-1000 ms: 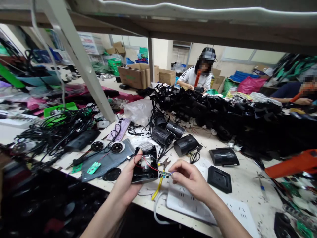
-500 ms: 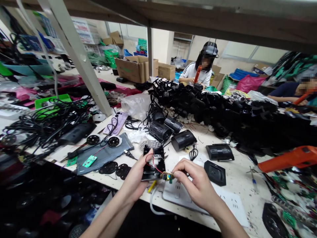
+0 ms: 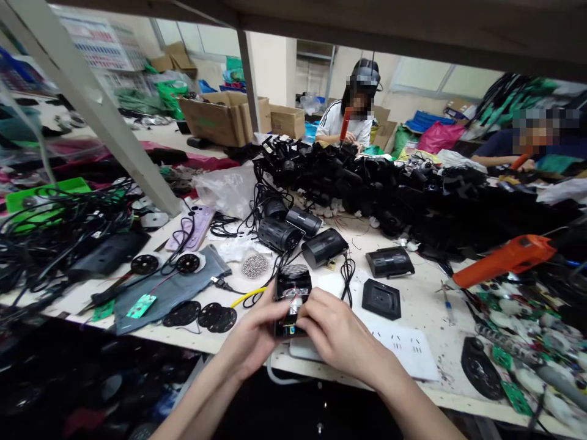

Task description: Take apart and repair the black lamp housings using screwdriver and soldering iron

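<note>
My left hand [image 3: 252, 339] is wrapped round a black plastic housing [image 3: 280, 278] whose open side faces me. A silvery motor-like part and thin red wires show inside it. At the housing's near end is a small circuit board [image 3: 290, 330] with blue and yellow parts. The fingers of my right hand [image 3: 339, 327] are closed at the board's right edge, and they hide part of it. Behind the housing lies a bowl of small metal screws [image 3: 255, 266]. A black base plate [image 3: 381, 299] lies to the right of my right hand.
Several black housings [image 3: 324, 247] and cords lie beyond my hands, before a large heap of black parts [image 3: 376, 189]. An orange tool [image 3: 504, 260] hangs at right. Black discs [image 3: 217, 317] and a grey bag [image 3: 160, 296] lie at left. A co-worker [image 3: 348, 116] sits across the bench.
The circuit board has moved from beside the housing into its near end. My right hand has come left to the housing. The view has shifted to the right.
</note>
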The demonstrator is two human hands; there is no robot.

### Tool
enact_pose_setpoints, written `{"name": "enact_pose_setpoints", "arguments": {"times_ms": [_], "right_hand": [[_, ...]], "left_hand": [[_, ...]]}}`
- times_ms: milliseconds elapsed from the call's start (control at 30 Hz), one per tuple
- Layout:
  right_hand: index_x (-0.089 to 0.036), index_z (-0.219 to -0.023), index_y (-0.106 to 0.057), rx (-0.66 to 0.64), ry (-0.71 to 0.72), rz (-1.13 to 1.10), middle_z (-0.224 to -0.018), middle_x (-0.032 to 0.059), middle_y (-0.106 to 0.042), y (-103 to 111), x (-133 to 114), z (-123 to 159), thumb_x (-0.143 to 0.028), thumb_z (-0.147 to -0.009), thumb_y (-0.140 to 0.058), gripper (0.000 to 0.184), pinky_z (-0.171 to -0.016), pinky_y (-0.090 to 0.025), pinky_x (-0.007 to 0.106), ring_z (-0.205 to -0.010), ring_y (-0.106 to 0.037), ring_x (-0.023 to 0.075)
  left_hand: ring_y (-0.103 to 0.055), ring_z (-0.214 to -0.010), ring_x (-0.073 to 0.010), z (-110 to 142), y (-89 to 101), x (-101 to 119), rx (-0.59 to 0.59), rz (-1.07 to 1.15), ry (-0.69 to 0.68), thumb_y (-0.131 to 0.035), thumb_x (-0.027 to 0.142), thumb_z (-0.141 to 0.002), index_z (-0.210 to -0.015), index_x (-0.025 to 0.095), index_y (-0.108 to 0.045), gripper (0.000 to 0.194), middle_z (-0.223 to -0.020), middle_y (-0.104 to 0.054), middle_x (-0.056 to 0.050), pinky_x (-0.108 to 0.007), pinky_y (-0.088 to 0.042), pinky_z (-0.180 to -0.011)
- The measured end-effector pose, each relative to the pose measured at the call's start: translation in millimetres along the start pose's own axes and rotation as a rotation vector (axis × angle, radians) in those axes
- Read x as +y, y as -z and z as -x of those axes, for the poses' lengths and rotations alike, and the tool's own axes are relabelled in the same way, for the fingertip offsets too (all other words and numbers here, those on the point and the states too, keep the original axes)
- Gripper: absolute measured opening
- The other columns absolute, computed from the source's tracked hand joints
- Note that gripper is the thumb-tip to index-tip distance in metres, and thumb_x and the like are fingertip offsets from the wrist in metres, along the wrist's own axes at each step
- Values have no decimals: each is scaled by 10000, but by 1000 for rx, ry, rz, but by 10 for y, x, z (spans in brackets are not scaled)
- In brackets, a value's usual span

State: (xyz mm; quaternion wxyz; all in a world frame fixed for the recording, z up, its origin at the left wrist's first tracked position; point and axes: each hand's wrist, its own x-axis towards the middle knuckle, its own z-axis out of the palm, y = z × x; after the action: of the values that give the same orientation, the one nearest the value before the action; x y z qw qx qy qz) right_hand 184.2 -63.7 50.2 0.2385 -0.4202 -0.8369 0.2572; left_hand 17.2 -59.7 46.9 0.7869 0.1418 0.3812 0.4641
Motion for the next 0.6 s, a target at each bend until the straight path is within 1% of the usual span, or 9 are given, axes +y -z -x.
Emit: {"name": "enact_pose_setpoints", "arguments": {"times_ms": [67, 100, 133, 200, 267, 333, 400, 500, 600], "right_hand": [[-178, -861, -590, 21, 0, -11, -899, 49, -507, 19, -23, 11, -137, -938, -476, 143, -714, -459, 297, -810, -532, 177], [-180, -908, -602, 34, 6, -32, -931, 55, -499, 31, -35, 20, -133, -935, -473, 140, -743, -471, 305, -838, -534, 180], [-186, -986, -605, 47, 14, -63, -977, 63, -493, 45, -43, 31, -122, -927, -477, 156, -780, -482, 313, -875, -537, 182], [-211, -1166, -551, 72, 2, -139, -1074, 74, -480, 68, -27, 56, -90, -897, -493, 301, -833, -494, 321, -923, -543, 177], [-234, -1232, -501, 92, -38, -197, -1105, 70, -495, 70, 49, 75, -94, -873, -527, 387, -828, -505, 320, -909, -556, 167], [-229, -1153, -534, 118, -87, -260, -1014, 44, -562, 41, 181, 75, -135, -862, -568, 308, -772, -515, 303, -847, -581, 160], [-209, -1017, -579, 178, -144, -338, -848, 8, -614, -14, 329, 56, -178, -847, -602, 175, -693, -515, 275, -759, -607, 154], [-189, -840, -603, 317, -206, -373, -691, -13, -608, -95, 458, 9, -202, -842, -606, 14, -575, -469, 238, -618, -580, 135], [-186, -745, -602, 428, -191, -300, -686, 3, -596, -131, 407, -28, -217, -871, -579, 132, -585, -417, 247, -618, -542, 132]], "left_hand": [[-665, -964, -236, 6, 31, -27, -3, -76, -56, -765, 19, -516, -1257, 242, -548, 804, -1133, -691, -42, -262, -556, -727], [-664, -953, -225, 7, 45, -38, 8, -110, -79, -750, -4, -498, -1238, 240, -554, 803, -1129, -690, -38, -254, -556, -731], [-664, -925, -211, 7, 57, -45, 26, -137, -102, -740, -6, -499, -1204, 230, -568, 764, -1113, -691, -37, -249, -557, -727], [-661, -873, -193, 8, 78, -42, 68, -163, -144, -722, 18, -519, -1134, 209, -587, 658, -1075, -694, -36, -260, -564, -723], [-662, -872, -202, 14, 98, -17, 100, -172, -178, -708, 40, -534, -1110, 201, -587, 610, -1051, -693, -33, -292, -574, -743], [-665, -898, -225, 18, 116, 20, 131, -182, -210, -702, 49, -537, -1129, 202, -578, 624, -1035, -692, -33, -326, -579, -764], [-659, -925, -235, 16, 128, 57, 166, -190, -260, -702, 58, -543, -1166, 213, -568, 655, -1031, -689, -31, -339, -576, -780], [-634, -997, -230, -6, 126, 86, 199, -205, -371, -700, 71, -551, -1234, 248, -548, 722, -1079, -679, -20, -322, -556, -828], [-603, -1080, -237, -45, 103, 59, 200, -247, -461, -698, 79, -549, -1299, 274, -520, 795, -1150, -662, -17, -322, -523, -906]]}}
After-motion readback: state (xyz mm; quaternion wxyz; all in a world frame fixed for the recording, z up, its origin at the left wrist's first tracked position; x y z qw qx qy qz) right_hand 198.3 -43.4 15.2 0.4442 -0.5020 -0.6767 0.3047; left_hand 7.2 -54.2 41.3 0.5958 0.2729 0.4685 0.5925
